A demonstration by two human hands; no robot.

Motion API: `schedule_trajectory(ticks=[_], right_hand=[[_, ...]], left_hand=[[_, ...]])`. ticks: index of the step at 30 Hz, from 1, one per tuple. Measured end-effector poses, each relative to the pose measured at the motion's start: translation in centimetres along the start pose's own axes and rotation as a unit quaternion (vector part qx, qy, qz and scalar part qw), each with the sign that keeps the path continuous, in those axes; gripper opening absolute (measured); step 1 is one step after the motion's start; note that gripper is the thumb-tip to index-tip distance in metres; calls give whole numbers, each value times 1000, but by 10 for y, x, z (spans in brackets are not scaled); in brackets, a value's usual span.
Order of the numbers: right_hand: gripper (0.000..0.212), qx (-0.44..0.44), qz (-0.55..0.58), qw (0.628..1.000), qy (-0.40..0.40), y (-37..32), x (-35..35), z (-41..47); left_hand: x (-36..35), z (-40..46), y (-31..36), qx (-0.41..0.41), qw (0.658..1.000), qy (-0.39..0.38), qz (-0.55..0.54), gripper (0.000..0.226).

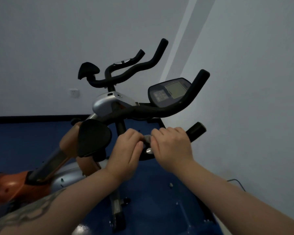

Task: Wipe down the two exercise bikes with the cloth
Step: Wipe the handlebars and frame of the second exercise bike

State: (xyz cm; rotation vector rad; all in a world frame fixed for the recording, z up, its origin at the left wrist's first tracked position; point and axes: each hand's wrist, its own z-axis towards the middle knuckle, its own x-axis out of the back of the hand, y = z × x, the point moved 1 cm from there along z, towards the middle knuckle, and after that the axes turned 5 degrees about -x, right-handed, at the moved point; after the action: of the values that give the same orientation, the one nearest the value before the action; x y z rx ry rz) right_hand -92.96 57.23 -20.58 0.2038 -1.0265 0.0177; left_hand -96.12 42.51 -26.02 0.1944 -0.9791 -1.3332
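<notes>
Bunching the soft, light cloth point(147, 138) below the console point(170, 91), left hand point(129, 150) and right hand point(171, 146) fingers pinched it, best gripped wadded.

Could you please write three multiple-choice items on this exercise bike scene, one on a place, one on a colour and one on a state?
1. Where is the cloth?
A. draped over the saddle
B. between the two hands at the near handlebar
C. on the floor

2. What colour is the floor?
A. blue
B. green
C. beige

3. What is the state of the console screen?
A. showing bright numbers
B. covered by the cloth
C. blank and unlit

Answers:
1 B: a small grey bunch shows between the left hand and the right hand, both curled round it at the handlebar.
2 A: the floor under the bikes is dark blue.
3 C: the screen is plain grey, with nothing on it.
</notes>
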Motion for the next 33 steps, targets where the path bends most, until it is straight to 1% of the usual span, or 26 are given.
schedule_trajectory(ticks=[2, 4, 5, 7, 9, 10, 12, 13, 15, 17, 19, 21, 23, 25, 26, 28, 30, 31, 33], right_hand=[[33, 55, 10, 997, -48, 9, 8, -1], [33, 93, 35, 991, -89, 25, 19, -6], [32, 84, 56, 991, -88, 33, 25, -10], [30, 36, 95, 994, -50, 36, 31, -23], [29, -13, 124, 992, -33, 13, 28, -30], [30, -27, 138, 989, -38, -4, 24, -30], [31, -13, 151, 986, -74, -36, 16, -24], [29, -4, 144, 984, -102, -46, 12, -18], [30, -25, 112, 982, -152, -45, 14, -7], [38, -33, 76, 982, -168, -32, 20, -7], [39, -35, 40, 986, -156, -22, 25, -15], [35, -56, 8, 989, -137, -27, 24, -22], [33, -91, 2, 990, -111, -47, 13, -23], [37, -118, -4, 989, -91, -74, -4, -16], [41, -138, -13, 985, -99, -87, -11, -8], [54, -192, -29, 969, -151, -104, -20, 15], [62, -239, 11, 952, -191, -97, -26, 29], [62, -246, 33, 944, -217, -88, -25, 29], [56, -210, 52, 943, -254, -74, -12, 24]], left_hand=[[10, 2, 12, 58, 995, 40, -69, 17], [24, 6, 21, 68, 994, 36, -72, 14], [35, 8, 24, 56, 997, 23, -56, 14], [60, 13, 21, 10, 1000, 13, 21, 16], [83, 20, 5, -23, 995, 29, 97, 19], [91, 24, -5, -21, 992, 31, 117, 19], [99, 32, -27, -7, 990, 18, 141, 18], [99, 34, -38, -8, 988, -3, 154, 17], [96, 38, -54, -41, 981, -50, 182, 19], [92, 36, -65, -78, 974, -69, 200, 25], [89, 29, -75, -77, 978, -54, 186, 24], [87, 21, -81, -12, 993, -3, 119, 18], [85, 18, -85, 54, 996, 48, 45, 16], [85, 17, -86, 61, 996, 58, 33, 14], [85, 16, -86, 59, 996, 61, 28, 14], [85, 16, -87, 63, 995, 71, 11, 13], [85, 14, -89, 66, 995, 75, 6, 13], [85, 14, -90, 67, 995, 73, 7, 13], [85, 12, -92, 70, 995, 68, -3, 13]])
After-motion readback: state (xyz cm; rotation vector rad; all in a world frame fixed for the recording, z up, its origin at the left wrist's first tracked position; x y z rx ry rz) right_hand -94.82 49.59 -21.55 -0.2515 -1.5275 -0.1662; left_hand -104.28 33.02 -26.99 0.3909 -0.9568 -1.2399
